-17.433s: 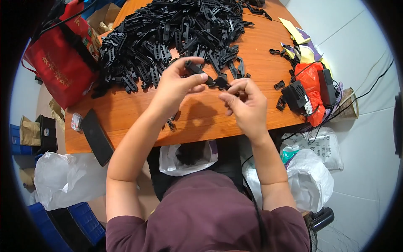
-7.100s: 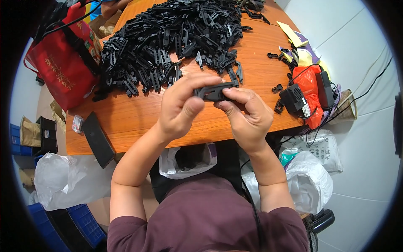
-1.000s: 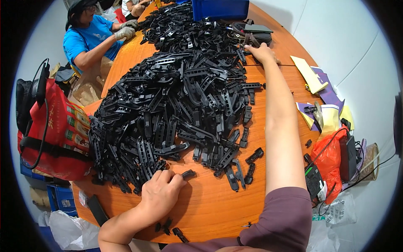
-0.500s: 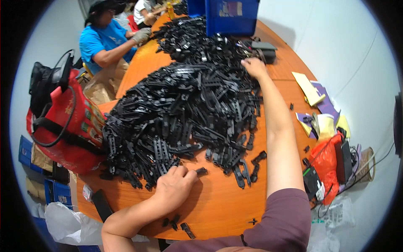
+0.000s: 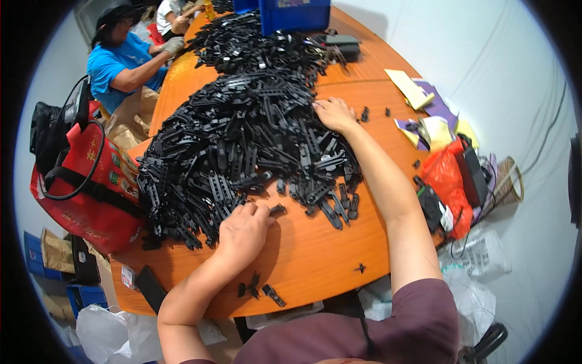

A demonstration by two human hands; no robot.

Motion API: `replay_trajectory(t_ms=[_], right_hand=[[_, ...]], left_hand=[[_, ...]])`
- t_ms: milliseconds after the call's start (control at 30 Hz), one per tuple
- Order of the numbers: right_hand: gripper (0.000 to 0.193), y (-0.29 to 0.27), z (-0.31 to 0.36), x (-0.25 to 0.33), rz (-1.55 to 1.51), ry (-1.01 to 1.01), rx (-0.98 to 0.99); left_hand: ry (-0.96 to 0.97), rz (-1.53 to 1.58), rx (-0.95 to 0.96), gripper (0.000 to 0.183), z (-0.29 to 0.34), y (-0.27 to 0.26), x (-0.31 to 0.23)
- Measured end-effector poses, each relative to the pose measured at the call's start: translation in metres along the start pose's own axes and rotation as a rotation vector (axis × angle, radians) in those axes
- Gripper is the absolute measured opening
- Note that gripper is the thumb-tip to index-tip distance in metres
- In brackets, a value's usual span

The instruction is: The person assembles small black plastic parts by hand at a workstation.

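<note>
A large heap of black plastic clip-like parts (image 5: 242, 133) spreads over the wooden table. My left hand (image 5: 245, 227) is closed at the heap's near edge, with a small black plastic part (image 5: 277, 210) sticking out from between its fingers. Against the right side of the heap lies my right hand (image 5: 335, 114), palm down with fingers spread; some of its fingertips touch the parts. Close to that hand, a loose black piece (image 5: 365, 114) rests on the wood. A few other loose parts (image 5: 274, 295) lie near the table's front edge.
A red bag (image 5: 91, 188) stands left of the heap. At the far end are a blue bin (image 5: 297, 15), a second heap (image 5: 254, 48) and a co-worker in a blue shirt (image 5: 124, 67). Yellow and purple papers (image 5: 418, 97) and an orange plastic bag (image 5: 445, 182) line the right edge.
My right hand has drawn back toward me along the heap's right side, from near the far heap. The left hand still holds its part. The whole view has shifted.
</note>
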State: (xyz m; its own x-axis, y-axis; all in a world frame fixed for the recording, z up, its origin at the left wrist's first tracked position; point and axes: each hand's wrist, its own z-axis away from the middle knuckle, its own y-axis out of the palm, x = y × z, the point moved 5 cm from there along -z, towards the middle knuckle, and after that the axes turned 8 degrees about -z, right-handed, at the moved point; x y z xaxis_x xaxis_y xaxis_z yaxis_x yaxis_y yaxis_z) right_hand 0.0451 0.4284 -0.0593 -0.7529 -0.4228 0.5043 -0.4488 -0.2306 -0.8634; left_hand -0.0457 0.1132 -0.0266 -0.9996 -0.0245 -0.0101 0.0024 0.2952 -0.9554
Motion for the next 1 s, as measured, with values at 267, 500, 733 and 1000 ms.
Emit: replay_trajectory(t_ms=[267, 500, 733, 1000], right_hand=[[0.048, -0.077, 0.029, -0.042, 0.100, 0.318, -0.142], [0.037, -0.013, 0.027, -0.088, 0.095, 0.030, -0.042], [0.040, -0.002, 0.111, -0.031, 0.095, 0.094, -0.084], [0.032, 0.018, 0.155, -0.008, -0.199, -0.066, -0.162]], left_hand=[[0.007, 0.004, 0.028, 0.015, 0.009, -0.002, -0.005], [0.000, -0.018, 0.027, 0.015, 0.012, 0.003, -0.002], [-0.054, -0.012, 0.074, 0.015, 0.011, 0.004, 0.001], [-0.146, 0.017, -0.020, 0.019, 0.026, -0.003, 0.006]])
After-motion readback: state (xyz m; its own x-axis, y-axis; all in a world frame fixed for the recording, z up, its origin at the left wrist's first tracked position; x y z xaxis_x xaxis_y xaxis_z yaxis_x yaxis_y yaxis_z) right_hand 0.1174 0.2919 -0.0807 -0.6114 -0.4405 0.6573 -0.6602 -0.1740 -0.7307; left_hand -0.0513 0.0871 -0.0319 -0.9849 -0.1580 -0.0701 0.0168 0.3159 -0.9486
